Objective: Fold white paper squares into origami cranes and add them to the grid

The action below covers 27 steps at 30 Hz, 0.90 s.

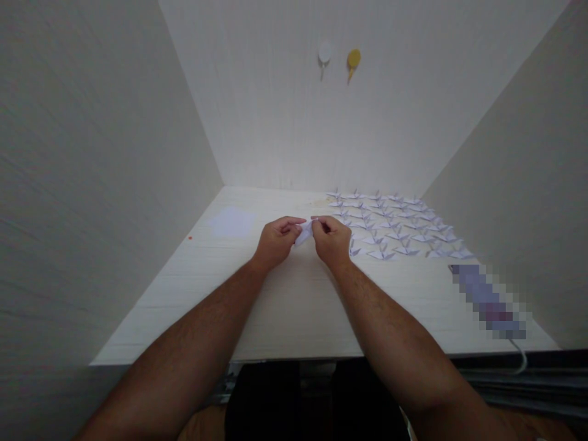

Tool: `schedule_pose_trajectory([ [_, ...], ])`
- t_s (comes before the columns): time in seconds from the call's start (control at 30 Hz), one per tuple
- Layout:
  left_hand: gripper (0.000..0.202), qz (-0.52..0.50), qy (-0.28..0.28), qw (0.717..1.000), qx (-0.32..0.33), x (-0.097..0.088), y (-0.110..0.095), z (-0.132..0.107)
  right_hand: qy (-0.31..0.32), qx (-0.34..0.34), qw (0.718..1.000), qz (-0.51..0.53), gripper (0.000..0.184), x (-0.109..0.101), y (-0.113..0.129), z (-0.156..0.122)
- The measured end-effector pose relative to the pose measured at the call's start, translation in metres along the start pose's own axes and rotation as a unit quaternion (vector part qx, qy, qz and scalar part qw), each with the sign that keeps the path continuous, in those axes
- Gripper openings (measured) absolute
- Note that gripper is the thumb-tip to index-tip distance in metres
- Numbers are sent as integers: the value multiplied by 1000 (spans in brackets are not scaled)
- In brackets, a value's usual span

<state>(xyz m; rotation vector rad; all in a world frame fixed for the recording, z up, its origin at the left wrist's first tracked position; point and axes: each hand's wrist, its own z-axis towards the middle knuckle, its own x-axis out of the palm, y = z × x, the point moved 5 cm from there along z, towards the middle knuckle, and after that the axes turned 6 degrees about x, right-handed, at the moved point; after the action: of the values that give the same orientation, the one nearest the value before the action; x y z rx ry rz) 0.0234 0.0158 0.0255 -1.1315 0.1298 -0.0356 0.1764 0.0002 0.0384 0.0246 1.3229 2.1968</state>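
My left hand [275,240] and my right hand [331,239] meet above the middle of the white table [294,306]. Both pinch a small folded piece of white paper [304,233] between fingertips and thumbs, left hand on its left end, right hand on its right end. The paper is partly hidden by my fingers. Just right of my right hand lie several finished white paper cranes [395,223] in rows on the table.
A stack of flat white paper sheets [232,222] lies at the far left of the table, with a small red speck [190,237] near it. A blurred-out oblong object [489,301] with a cable rests at the right front edge. Two round hooks [339,58] hang on the back wall.
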Motion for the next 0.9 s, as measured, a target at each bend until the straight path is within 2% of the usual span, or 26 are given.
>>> schedule_pose_trajectory([
  [0.17,25,21,14,1000,8,2,2,0,-25,-34,999,-13,18,-5,6,1],
  [0.27,24,54,3,999,8,1,0,0,-34,-11,999,-3,14,-6,6,0],
  [0.4,26,18,-21,1000,-11,-3,0,2,9,64,994,91,19,2,-2,-1],
  [0.5,40,-58,-65,995,-42,-8,4,3,41,128,974,181,23,9,-9,0],
  [0.6,47,-94,-83,990,-57,-9,5,3,89,169,958,212,22,17,-13,0],
  [0.7,44,-88,-66,992,-65,-5,4,1,133,183,950,215,21,22,-12,-2],
  [0.9,31,5,-31,998,-46,-4,1,1,152,154,953,211,21,24,-11,-3],
])
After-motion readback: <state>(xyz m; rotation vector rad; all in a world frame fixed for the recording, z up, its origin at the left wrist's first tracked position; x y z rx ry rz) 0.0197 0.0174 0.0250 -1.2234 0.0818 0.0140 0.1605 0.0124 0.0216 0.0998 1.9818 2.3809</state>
